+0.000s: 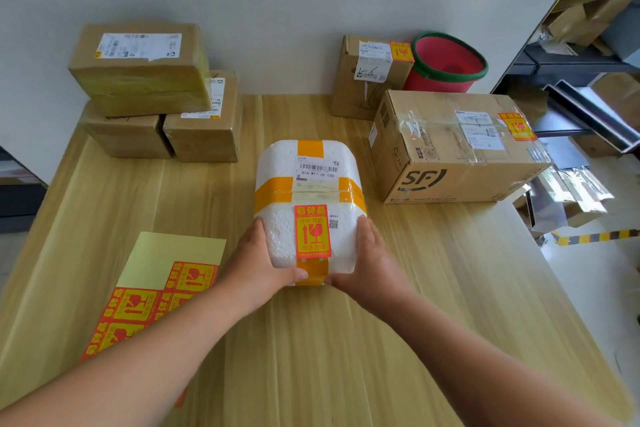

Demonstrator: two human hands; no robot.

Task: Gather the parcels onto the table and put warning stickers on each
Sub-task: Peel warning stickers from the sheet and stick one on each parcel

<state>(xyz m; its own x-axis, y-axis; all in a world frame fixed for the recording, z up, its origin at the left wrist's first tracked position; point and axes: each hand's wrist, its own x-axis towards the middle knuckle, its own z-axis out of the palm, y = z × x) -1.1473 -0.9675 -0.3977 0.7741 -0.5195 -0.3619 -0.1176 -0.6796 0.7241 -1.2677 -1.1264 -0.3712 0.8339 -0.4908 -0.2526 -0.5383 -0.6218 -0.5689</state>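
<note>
A white foam parcel [308, 184] bound with orange tape lies in the middle of the wooden table [346, 340]. A red and yellow warning sticker [312, 231] is stuck on its near end. My left hand [258, 262] grips its near left corner and my right hand [372, 258] grips its near right corner. The sticker sheet [152, 291] lies flat at the table's left. A large SF carton [453, 146] at the right and a small upright carton [370, 76] behind it each carry a sticker. Three brown cartons [156, 94] are stacked at the back left, with no sticker visible on them.
A red bucket with a green rim [446, 62] stands at the back right against the wall. Off the table's right edge are shelves with flattened cardboard [588, 10] and plastic wrap on the floor [568, 194].
</note>
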